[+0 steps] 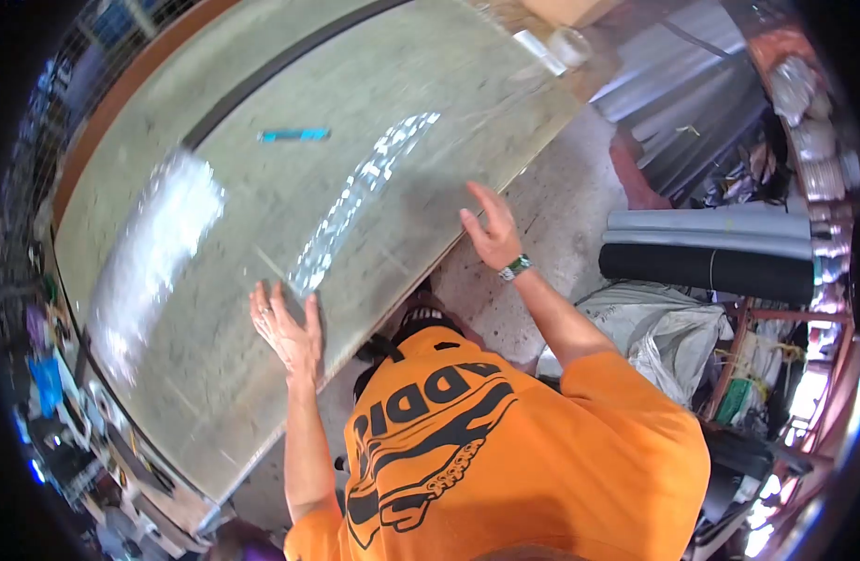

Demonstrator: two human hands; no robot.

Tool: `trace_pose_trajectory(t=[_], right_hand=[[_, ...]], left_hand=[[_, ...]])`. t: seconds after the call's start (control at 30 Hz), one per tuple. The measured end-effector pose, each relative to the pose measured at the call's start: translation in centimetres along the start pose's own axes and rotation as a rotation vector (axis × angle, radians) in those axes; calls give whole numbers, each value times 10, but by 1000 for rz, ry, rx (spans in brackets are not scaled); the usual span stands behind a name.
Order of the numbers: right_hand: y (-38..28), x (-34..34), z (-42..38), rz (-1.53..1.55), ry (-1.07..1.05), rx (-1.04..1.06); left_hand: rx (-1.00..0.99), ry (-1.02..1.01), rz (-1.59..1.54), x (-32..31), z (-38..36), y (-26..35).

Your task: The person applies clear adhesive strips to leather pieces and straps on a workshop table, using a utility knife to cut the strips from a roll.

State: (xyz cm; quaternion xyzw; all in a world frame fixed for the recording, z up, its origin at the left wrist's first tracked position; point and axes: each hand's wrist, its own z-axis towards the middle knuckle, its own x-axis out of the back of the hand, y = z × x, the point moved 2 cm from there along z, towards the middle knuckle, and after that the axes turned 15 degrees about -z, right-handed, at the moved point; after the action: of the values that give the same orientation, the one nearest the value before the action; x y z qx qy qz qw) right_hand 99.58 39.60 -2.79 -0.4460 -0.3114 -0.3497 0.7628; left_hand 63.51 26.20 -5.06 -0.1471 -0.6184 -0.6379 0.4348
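My left hand [290, 332] lies on the greenish-grey tabletop [252, 215] near its front edge, fingers spread and nothing held. Just beyond its fingertips starts a narrow streak of broken, sparkling shine [365, 192] that runs away across the glossy surface. Over the front edge, further right, my right hand [494, 229] is held with thumb and fingers apart, also holding nothing. A blue pen-like tool [294, 136] rests on the table beyond both hands.
A long black strip [290, 70] curves along the table's far side, and a broad white glare [159, 262] covers its left part. Grey rolls [710, 231] and a black roll [706, 271] lie at right, above crumpled silvery sheeting [645, 327]. A clear tape roll [568, 47] sits at the far corner.
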Motion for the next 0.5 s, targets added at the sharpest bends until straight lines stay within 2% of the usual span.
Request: trace_pose_trajectory(t=[0.07, 0.27, 0.37, 0.5], right_hand=[[18, -14, 25, 19, -18, -44], [68, -25, 122, 72, -119, 26], [113, -32, 135, 63, -150, 19], [155, -24, 128, 72, -237, 8]], left_hand=[[-113, -31, -3, -22, 20, 25], [-136, -96, -94, -108, 84, 103], [-160, -115, -118, -150, 108, 130], [-120, -131, -165, -173, 102, 169]])
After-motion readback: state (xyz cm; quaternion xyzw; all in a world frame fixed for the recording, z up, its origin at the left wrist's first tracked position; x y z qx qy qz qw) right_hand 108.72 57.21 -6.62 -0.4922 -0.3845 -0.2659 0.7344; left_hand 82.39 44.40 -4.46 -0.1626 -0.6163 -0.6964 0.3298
